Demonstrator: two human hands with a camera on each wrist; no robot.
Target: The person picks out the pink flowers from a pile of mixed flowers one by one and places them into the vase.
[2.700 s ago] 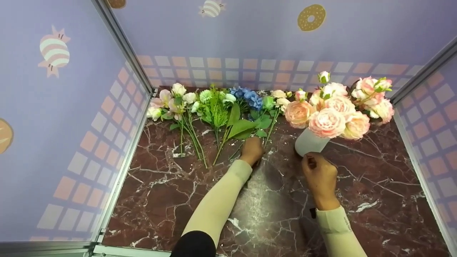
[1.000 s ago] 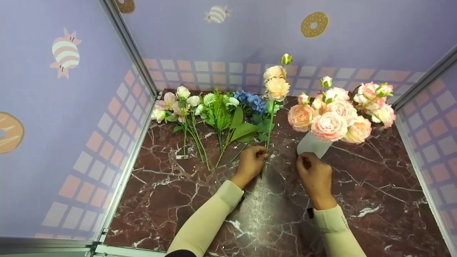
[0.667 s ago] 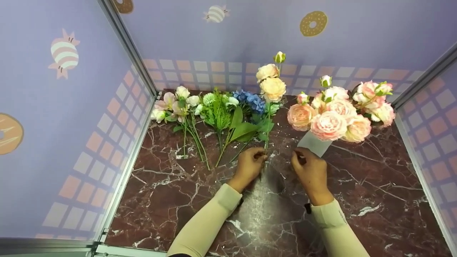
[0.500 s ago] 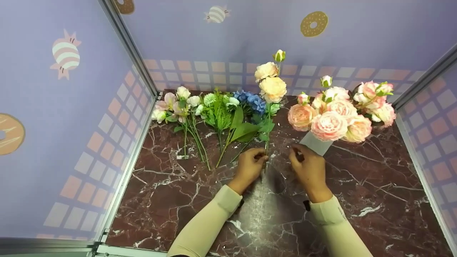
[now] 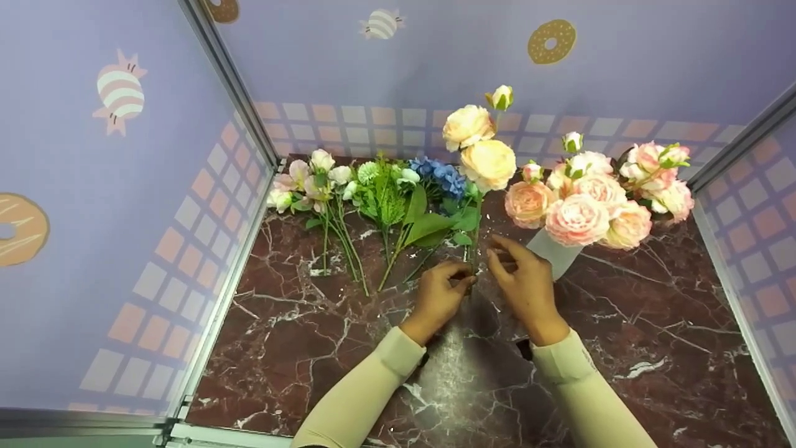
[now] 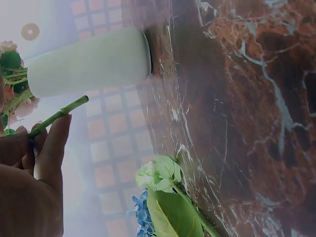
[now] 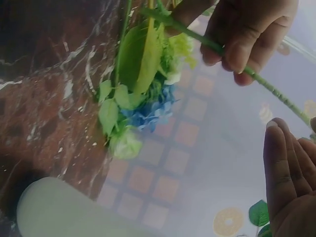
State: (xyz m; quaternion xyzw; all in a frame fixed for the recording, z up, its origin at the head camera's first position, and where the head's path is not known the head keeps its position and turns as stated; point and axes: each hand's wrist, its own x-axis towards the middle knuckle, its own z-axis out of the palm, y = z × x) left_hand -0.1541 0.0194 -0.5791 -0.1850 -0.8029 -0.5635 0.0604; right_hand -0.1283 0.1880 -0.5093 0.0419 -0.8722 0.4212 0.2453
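Observation:
My left hand point(image 5: 437, 297) pinches the stem point(image 7: 271, 89) of a cream artificial peony spray point(image 5: 489, 165), which stands nearly upright with two blooms and a bud. The stem's cut lower end point(image 6: 79, 102) sticks out past the fingers in the left wrist view. Close on the stem's other side is my right hand point(image 5: 528, 289), fingers parted and fairly straight, fingertips right by the stem and holding nothing. Behind the right hand stands a white vase point(image 5: 555, 254), partly hidden, filled with pink peonies point(image 5: 578, 219).
Along the back of the marble-patterned table point(image 5: 280, 354) lie white-pink flowers point(image 5: 320, 180), green sprigs point(image 5: 385, 205), a blue hydrangea point(image 5: 441, 175) and a broad leaf point(image 5: 429, 229). Purple printed panels point(image 5: 298, 56) enclose the back and sides.
My left hand has lifted the cream peony spray from the table and raised it upright. The right hand has left the vase, moved left to the stem and spread its fingers.

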